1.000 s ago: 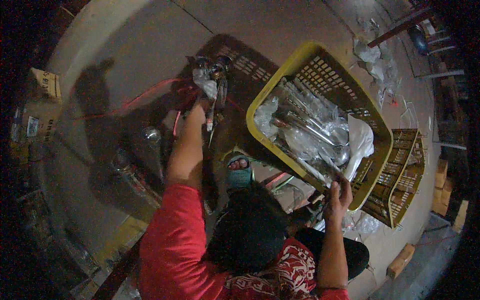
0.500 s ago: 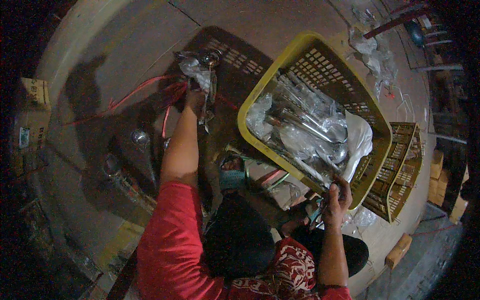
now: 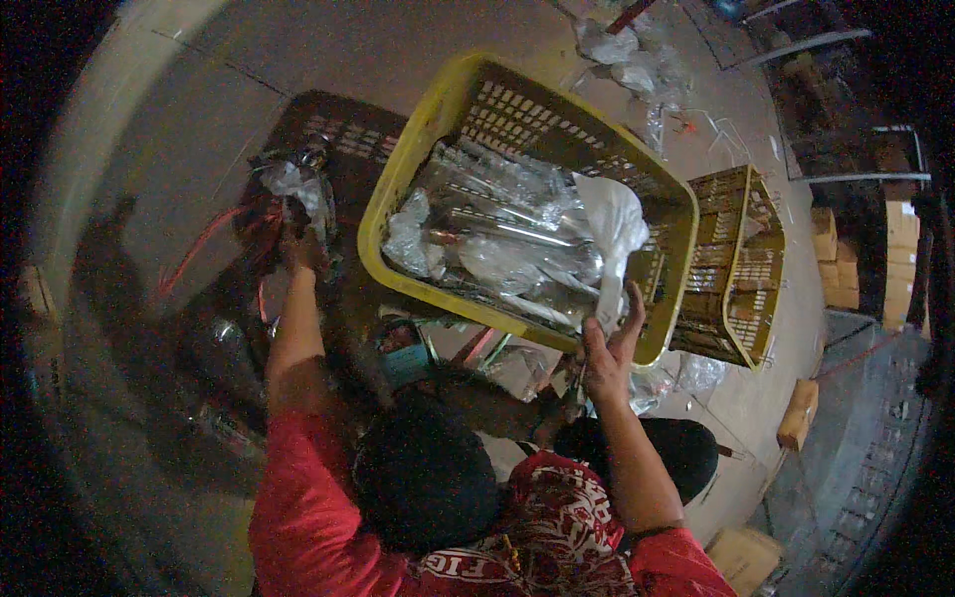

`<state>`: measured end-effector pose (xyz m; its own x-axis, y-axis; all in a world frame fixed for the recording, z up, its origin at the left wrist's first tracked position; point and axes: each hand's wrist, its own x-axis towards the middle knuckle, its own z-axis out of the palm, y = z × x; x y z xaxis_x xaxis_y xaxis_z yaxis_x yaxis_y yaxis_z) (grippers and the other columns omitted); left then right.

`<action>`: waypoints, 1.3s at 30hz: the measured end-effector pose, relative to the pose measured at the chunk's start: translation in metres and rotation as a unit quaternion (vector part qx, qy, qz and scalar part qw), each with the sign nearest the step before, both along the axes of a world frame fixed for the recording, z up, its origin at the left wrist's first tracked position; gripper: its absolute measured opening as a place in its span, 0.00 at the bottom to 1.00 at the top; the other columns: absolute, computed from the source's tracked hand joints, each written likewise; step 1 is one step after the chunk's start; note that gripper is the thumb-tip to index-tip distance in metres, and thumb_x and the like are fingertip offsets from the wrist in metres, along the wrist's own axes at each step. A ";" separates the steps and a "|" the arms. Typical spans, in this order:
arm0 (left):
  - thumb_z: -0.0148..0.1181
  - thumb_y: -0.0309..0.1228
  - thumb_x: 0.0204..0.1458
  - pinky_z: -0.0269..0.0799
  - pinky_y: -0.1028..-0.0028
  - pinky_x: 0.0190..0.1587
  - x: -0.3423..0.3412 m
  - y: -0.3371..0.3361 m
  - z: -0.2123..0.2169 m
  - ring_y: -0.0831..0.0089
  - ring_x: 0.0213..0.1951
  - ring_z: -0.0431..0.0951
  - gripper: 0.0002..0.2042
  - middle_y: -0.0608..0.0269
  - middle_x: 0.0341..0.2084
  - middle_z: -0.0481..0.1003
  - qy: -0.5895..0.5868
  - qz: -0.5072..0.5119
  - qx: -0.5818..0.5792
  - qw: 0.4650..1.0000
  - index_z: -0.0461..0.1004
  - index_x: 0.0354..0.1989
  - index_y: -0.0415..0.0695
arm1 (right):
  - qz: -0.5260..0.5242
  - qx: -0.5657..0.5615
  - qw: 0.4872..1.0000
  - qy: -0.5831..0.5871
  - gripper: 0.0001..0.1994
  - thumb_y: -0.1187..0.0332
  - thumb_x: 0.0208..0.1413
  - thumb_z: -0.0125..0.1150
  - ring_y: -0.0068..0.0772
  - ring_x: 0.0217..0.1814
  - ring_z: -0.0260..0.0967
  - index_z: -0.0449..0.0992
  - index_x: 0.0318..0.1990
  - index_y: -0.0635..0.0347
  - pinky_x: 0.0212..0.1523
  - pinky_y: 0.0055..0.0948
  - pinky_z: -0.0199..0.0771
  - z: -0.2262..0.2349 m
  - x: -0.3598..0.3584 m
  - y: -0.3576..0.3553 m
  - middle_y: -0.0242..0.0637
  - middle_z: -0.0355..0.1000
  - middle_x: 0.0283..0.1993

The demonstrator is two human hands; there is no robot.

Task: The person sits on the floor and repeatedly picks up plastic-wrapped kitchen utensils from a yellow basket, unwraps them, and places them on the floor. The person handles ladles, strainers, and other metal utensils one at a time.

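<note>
My left hand [image 3: 300,247] is at the left, closed around shiny metal utensils [image 3: 316,154] partly wrapped in clear plastic. The ends of these are dim, so their exact kind is unclear. My right hand [image 3: 609,363] is at the near rim of a yellow plastic basket [image 3: 532,316], thumb and forefinger apart. Between those fingers lies the narrow lower end of a white-wrapped utensil [image 3: 612,224] with a wide, rounded head. Plastic-wrapped metal utensils [image 3: 517,224] with long handles lie in a heap in the basket.
A dark basket [image 3: 343,114] stands beyond my left hand, red strapping [image 3: 194,254] beside it. Another yellow basket [image 3: 736,269] lies to the right. Loose clear plastic [image 3: 637,65] is on the floor beyond. Cardboard boxes [image 3: 836,249] and a small carton [image 3: 798,413] sit farther right.
The view has swung, so the baskets appear farther left and higher. My right thumb and forefinger have spread around the white-wrapped utensil's end. My left hand still holds its utensils.
</note>
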<state>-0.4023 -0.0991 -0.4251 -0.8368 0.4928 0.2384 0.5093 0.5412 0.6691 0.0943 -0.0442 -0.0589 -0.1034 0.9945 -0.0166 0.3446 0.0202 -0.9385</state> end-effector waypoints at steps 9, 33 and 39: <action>0.57 0.27 0.57 0.68 0.67 0.56 0.109 0.009 0.266 0.69 0.51 0.74 0.13 0.59 0.47 0.76 -0.218 -0.037 0.325 0.919 0.74 0.50 0.39 | -0.006 -0.358 0.793 0.493 0.15 0.62 0.62 0.57 0.19 0.13 0.56 0.64 0.51 0.57 0.10 0.23 0.56 0.052 0.031 -0.009 0.30 0.64 0.27; 0.67 0.23 0.46 0.73 0.71 0.48 0.397 0.046 0.537 0.69 0.43 0.79 0.20 0.61 0.41 0.80 -0.428 -0.468 0.144 0.759 0.74 0.50 0.37 | 0.250 -0.423 0.648 0.582 0.23 0.52 0.63 0.44 0.32 0.14 0.64 0.64 0.53 0.64 0.14 0.35 0.74 0.127 0.118 -0.113 0.47 0.69 0.27; 0.57 0.23 0.46 0.73 0.66 0.46 0.383 0.056 0.510 0.65 0.39 0.80 0.16 0.52 0.35 0.80 -0.164 -0.457 0.104 0.868 0.76 0.45 0.36 | 0.125 -0.244 0.933 0.231 0.25 0.56 0.65 0.56 0.27 0.33 0.71 0.64 0.62 0.63 0.30 0.30 0.75 0.131 0.135 -0.122 0.38 0.73 0.37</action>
